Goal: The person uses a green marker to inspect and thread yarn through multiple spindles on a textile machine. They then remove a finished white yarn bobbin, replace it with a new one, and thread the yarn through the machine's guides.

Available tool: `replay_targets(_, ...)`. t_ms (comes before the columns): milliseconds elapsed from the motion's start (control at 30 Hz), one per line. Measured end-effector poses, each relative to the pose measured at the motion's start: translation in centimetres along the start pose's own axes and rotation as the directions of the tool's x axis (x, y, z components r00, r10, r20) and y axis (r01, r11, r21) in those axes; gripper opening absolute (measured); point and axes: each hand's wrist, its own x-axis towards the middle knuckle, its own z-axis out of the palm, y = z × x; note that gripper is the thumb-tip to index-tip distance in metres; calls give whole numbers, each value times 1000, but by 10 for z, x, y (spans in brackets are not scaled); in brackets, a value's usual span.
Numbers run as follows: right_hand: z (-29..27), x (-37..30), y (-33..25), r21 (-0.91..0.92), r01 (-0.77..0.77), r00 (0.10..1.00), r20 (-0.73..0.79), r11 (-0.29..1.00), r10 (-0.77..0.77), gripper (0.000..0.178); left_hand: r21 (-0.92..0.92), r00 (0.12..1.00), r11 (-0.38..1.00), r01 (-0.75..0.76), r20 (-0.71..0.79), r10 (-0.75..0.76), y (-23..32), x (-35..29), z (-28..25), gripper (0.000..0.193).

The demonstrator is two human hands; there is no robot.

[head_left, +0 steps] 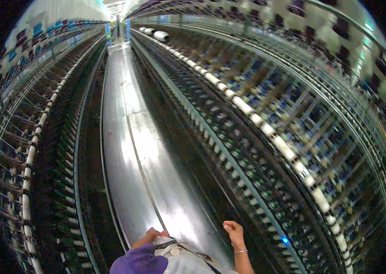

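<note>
Low in the view, my right hand (234, 232) is held out beside my body, with a thin bangle (241, 251) on the wrist. Its fingers are bent together in a pinch; anything between them is too small to make out. My left hand (153, 235), below a purple sleeve (140, 261), is close to the front of a pale apron (188, 258) at my waist. The left fingers look curled, and what they hold, if anything, is hidden. To the right of my right hand runs a spinning frame's rail (248, 182) with a row of bobbins (235, 174).
A shiny metal walkway (133, 137) stretches ahead between two long spinning frames. White rollers (266, 129) line the right frame, and more rollers (30, 155) line the left one. White yarn packages (161, 36) lie far up the right side. A blue light (285, 240) glows on the right rail.
</note>
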Motion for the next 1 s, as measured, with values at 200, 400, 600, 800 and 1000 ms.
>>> replay_targets(200, 179, 76, -13, -102, 128, 934, 347, 987, -86, 17, 11, 938, 964, -265, -230, 260, -5, 55, -120, 50)
replay_targets(400, 260, 138, -1, -288, 81, 851, 518, 954, 85, 25, -238, 992, 969, -71, -118, 43, -27, 78, -194, 48)
replay_targets(600, 289, 235, -1, -558, 100, 870, 450, 824, 199, 28, -401, 716, 653, -643, -13, 698, 9, 137, -225, 51)
replay_targets(800, 381, 336, -68, -592, 420, 858, 507, 687, -88, 28, -386, 678, 756, -529, 344, 650, 67, 189, -311, 44)
replay_targets(1000, 500, 351, -133, -513, 552, 817, 493, 657, -300, 23, -155, 493, 726, -670, 638, 592, 179, 225, -403, 45)
